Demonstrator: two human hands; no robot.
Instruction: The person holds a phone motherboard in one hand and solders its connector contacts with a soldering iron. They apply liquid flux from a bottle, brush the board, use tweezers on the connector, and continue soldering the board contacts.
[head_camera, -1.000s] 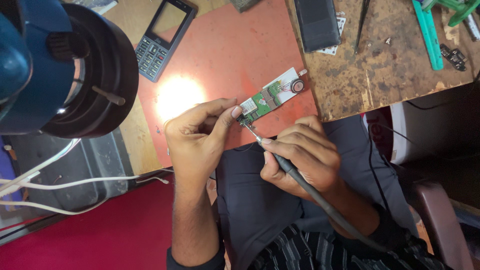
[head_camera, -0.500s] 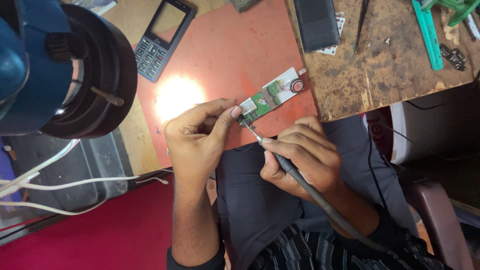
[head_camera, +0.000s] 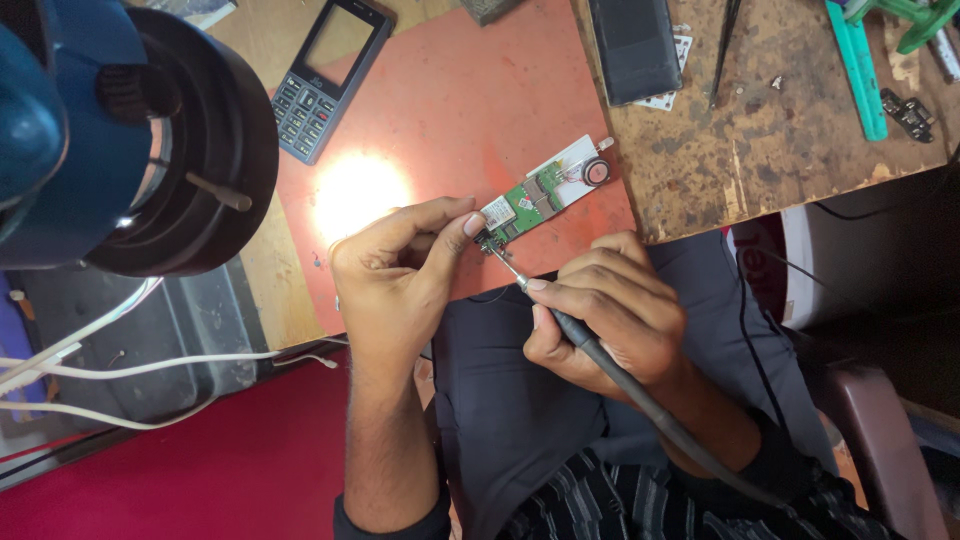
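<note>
a: left hand (head_camera: 400, 275) at the near edge of the red mat (head_camera: 440, 110). thumb and forefinger pinch the near end of a green phone circuit board (head_camera: 535, 198), fingertips pressed onto a silver shield can there.

b: right hand (head_camera: 605, 320)?

a: curled shut round a soldering iron (head_camera: 590, 345), pen grip. its thin metal tip (head_camera: 503, 258) meets the board's near corner, just beside the left fingertips. dark cord runs back past the wrist and over the lap.

b: board's lie?

a: flat on the mat, near the mat's right edge where the bare wooden bench (head_camera: 790, 130) begins. long axis runs diagonal: near end toward the left hand, far end pointing up and right toward the bench. the far end carries a white section with a round part ringed in red (head_camera: 596, 172).

b: risks, as you judge them?

a: hot tip sits very close to the pinching fingers, so a slip could burn them. the board is held at one end only; pressure from the tip could pivot it. lingering heat might lift a pad, and a wandering tip could bridge neighbouring joints. can't tell whether solder is flowing.

b: surroundings?

a: keypad phone (head_camera: 325, 80) at the mat's far left, a dark flat slab (head_camera: 635, 45) on the bench, a blue magnifier lamp head (head_camera: 110, 130) close to the camera at left, a bright light patch (head_camera: 360, 195) on the mat.
</note>
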